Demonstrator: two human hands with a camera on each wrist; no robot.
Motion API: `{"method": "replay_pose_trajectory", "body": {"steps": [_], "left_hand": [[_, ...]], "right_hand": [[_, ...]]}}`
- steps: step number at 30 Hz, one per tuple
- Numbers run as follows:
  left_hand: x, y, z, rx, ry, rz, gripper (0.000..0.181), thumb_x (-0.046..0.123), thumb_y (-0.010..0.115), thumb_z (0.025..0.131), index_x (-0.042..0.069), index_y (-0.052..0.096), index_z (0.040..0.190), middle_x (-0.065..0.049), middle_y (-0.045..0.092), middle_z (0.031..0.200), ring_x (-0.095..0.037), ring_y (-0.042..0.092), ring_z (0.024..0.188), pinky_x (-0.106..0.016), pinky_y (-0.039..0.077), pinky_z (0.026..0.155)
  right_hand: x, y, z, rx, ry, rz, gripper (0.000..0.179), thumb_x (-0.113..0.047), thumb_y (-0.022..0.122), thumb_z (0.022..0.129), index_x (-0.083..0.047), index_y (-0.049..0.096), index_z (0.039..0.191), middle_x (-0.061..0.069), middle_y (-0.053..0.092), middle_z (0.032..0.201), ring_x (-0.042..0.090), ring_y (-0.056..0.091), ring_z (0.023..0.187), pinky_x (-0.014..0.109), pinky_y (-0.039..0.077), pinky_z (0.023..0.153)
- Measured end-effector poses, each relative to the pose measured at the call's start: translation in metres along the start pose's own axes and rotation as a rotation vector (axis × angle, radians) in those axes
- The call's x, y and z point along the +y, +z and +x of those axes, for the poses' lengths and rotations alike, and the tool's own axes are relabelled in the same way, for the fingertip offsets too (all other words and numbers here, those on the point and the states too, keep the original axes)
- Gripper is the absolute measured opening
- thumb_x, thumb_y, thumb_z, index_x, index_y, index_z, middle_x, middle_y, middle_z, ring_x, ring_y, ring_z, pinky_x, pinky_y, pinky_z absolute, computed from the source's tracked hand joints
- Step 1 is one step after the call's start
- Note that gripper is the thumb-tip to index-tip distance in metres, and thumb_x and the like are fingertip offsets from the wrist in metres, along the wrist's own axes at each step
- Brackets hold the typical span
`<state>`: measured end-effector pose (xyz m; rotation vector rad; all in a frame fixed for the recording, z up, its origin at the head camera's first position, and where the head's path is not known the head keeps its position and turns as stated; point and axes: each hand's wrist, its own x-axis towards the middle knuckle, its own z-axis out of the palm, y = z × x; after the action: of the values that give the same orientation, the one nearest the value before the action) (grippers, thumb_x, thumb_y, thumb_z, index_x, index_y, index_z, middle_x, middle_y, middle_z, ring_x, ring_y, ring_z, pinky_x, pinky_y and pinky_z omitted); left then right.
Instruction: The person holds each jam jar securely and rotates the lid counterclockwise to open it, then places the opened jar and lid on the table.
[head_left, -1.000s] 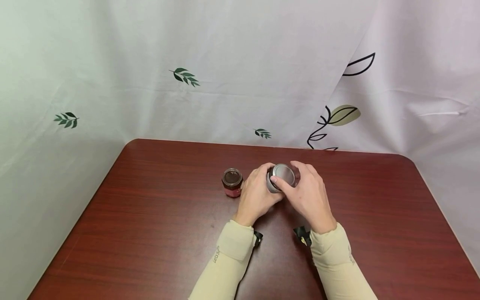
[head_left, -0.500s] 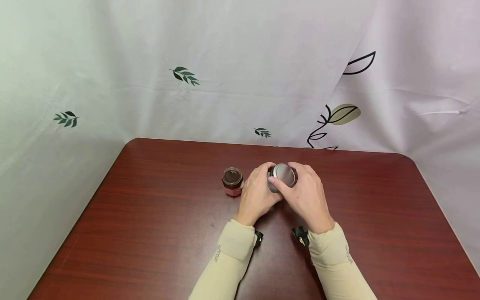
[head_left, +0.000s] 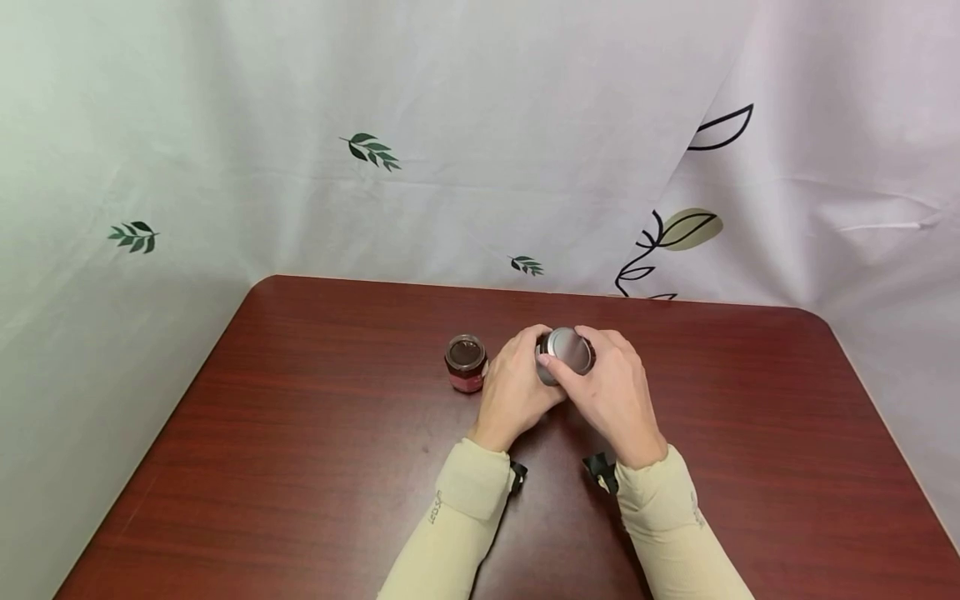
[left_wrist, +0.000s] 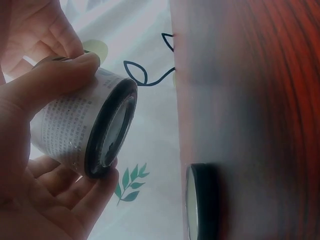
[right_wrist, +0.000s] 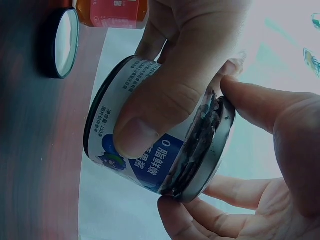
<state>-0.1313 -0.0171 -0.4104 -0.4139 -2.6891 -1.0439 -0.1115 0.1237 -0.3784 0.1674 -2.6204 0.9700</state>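
A jar (right_wrist: 160, 150) with a white and blue label, dark contents and a silver lid (right_wrist: 212, 150) is held above the table. My left hand (head_left: 519, 383) grips the jar's body, thumb across the label in the right wrist view. My right hand (head_left: 617, 385) grips the silver lid from the other side, its thumb and fingertips on the rim. The jar's dark-edged base (left_wrist: 112, 132) shows in the left wrist view. A second jar (head_left: 466, 367), with a red label and dark contents, stands on the table left of my left hand.
A loose lid (right_wrist: 65, 44), dark-rimmed and pale inside, lies on the table near the red-labelled jar; my hands hide it in the head view. The reddish-brown table (head_left: 315, 433) ends at a white curtain (head_left: 465, 125) with a leaf print.
My right hand has shifted slightly left, its fingers drawing in around the silver lid. My left hand, the held jar and the red-labelled jar stay nearly in place.
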Motion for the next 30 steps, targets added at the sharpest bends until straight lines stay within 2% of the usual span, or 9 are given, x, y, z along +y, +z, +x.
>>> {"method": "replay_pose_trajectory", "body": {"steps": [30], "left_hand": [[-0.0012,-0.001,-0.001,0.013,0.017,-0.004,0.065,0.032,0.086,0.072,0.012,0.059,0.128,-0.003,0.066,0.116,-0.019,0.064,0.106,-0.039,0.053,0.084]], "right_hand": [[0.0008,-0.0011,0.0013,-0.051,-0.005,-0.019,0.055,-0.044,0.079,0.084,0.0,0.07,0.117,0.017,0.067,0.111,0.034,0.059,0.105,0.05,0.046,0.091]]}}
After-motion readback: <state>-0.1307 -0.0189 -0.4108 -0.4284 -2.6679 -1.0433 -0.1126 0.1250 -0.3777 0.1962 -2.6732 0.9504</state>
